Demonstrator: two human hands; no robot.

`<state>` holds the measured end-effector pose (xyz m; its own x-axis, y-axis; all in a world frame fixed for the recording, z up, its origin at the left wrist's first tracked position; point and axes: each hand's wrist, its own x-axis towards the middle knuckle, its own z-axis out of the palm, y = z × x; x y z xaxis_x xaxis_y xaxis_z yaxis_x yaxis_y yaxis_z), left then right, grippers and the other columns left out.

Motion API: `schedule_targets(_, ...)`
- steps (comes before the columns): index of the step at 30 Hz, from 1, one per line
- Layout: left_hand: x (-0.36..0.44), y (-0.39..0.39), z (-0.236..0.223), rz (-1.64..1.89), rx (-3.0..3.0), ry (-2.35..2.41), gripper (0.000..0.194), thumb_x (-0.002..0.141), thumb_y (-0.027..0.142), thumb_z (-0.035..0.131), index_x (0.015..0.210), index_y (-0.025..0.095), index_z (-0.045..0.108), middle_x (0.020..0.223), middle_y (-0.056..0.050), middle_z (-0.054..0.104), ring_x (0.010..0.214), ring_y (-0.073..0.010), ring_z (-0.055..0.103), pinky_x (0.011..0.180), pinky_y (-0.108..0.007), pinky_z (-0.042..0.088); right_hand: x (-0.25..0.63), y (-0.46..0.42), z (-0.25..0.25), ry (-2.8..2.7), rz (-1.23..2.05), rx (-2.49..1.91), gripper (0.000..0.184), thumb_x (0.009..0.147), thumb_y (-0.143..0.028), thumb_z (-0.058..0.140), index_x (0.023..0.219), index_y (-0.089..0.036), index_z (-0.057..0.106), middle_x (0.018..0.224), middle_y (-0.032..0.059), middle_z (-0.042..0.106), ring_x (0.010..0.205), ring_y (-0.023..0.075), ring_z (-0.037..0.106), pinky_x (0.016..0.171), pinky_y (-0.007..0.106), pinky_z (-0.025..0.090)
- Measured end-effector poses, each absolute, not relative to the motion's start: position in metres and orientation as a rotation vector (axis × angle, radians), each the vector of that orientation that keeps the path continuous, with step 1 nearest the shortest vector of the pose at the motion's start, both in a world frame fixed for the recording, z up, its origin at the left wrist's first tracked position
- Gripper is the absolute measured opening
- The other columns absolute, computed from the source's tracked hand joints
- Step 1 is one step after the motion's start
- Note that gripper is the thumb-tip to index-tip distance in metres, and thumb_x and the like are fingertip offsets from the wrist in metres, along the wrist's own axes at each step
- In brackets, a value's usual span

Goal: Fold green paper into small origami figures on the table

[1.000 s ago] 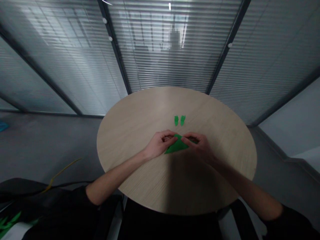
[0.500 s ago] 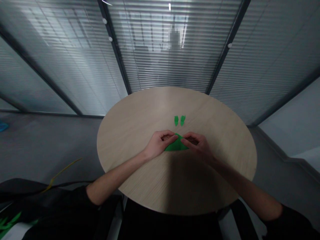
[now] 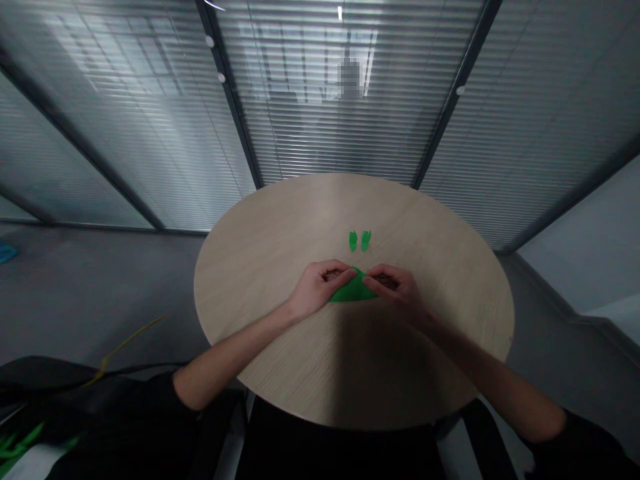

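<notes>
A flat green piece, folded to a triangle-like shape and perhaps paper (image 3: 353,289), lies near the middle of the round table (image 3: 280,227). My left hand (image 3: 323,285) pinches its upper left edge between thumb and fingers. On the opposite side, my right hand (image 3: 395,287) grips the upper right edge, its thumb pressed on the surface. Both hands rest low over the tabletop, a small gap between their fingertips. Just beyond them lie two small green pieces (image 3: 353,241) side by side, untouched. The outer corners of the sheet are partly hidden by the hands.
Glass panels with blinds (image 3: 320,133) stand behind the table. At the lower left are a dark chair or bag (image 3: 50,373), a yellow strap (image 3: 125,340) and some green and white material (image 3: 30,453). A blue object (image 3: 7,252) lies on the floor far left.
Both hands keep nearly the same place. The crease or shading on the green piece between the thumbs looks smoother now; the right hand has shifted very slightly.
</notes>
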<state>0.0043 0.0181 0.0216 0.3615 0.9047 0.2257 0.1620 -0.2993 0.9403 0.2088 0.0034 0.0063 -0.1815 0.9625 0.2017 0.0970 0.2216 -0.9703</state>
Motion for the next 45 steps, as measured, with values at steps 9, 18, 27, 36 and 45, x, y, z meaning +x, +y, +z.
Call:
schedule_targets(9, 0.004, 0.018, 0.022, 1.022, 1.719, 0.931, 0.027, 0.091, 0.038, 0.065, 0.087, 0.014, 0.075, 0.074, -0.003, 0.069, 0.064, -0.0123, 0.054, 0.057, -0.024, 0.039, 0.21, 0.004, 0.004, -1.529, 1.101, -1.042, 0.021, 0.081, -0.04, 0.077, 0.082, -0.02, 0.073, 0.073, 0.0011, 0.07, 0.064, 0.0139, 0.064, 0.061, 0.026, 0.051)
schedule_targets(18, 0.004, 0.017, 0.023, 1.023, 1.732, 0.945, 0.027, 0.092, 0.038, 0.065, 0.087, 0.014, 0.075, 0.073, -0.003, 0.068, 0.062, -0.0122, 0.053, 0.056, -0.024, 0.038, 0.209, 0.003, 0.006, -1.533, 1.111, -1.069, 0.025, 0.08, -0.045, 0.076, 0.082, -0.02, 0.071, 0.074, 0.0019, 0.071, 0.066, 0.0154, 0.065, 0.062, 0.028, 0.052)
schedule_targets(27, 0.0, 0.025, 0.016, 1.059, 1.564, 0.92, 0.028, 0.089, 0.041, 0.067, 0.086, 0.014, 0.073, 0.074, -0.002, 0.068, 0.064, -0.0123, 0.055, 0.057, -0.023, 0.039, 0.215, 0.001, 0.006, -1.579, 1.212, -1.119, 0.03, 0.078, -0.044, 0.079, 0.086, -0.018, 0.068, 0.069, 0.0005, 0.068, 0.059, 0.0134, 0.064, 0.056, 0.025, 0.049)
schedule_targets(36, 0.0, 0.024, 0.016, 1.097, 1.59, 0.958, 0.027, 0.089, 0.041, 0.067, 0.086, 0.016, 0.073, 0.076, -0.002, 0.069, 0.066, -0.0134, 0.057, 0.059, -0.024, 0.042, 0.215, 0.003, 0.007, -1.526, 1.245, -1.154, 0.035, 0.076, -0.049, 0.08, 0.075, -0.018, 0.066, 0.064, 0.0007, 0.067, 0.055, 0.0119, 0.062, 0.053, 0.024, 0.049)
schedule_targets(45, -0.002, 0.024, 0.017, 1.144, 1.641, 0.995, 0.029, 0.09, 0.043, 0.066, 0.085, 0.015, 0.074, 0.076, -0.003, 0.071, 0.066, -0.0138, 0.058, 0.06, -0.024, 0.044, 0.219, 0.005, 0.009, -1.411, 1.4, -1.116, 0.037, 0.075, -0.052, 0.081, 0.076, -0.017, 0.07, 0.067, 0.0018, 0.069, 0.058, 0.0126, 0.063, 0.058, 0.026, 0.053)
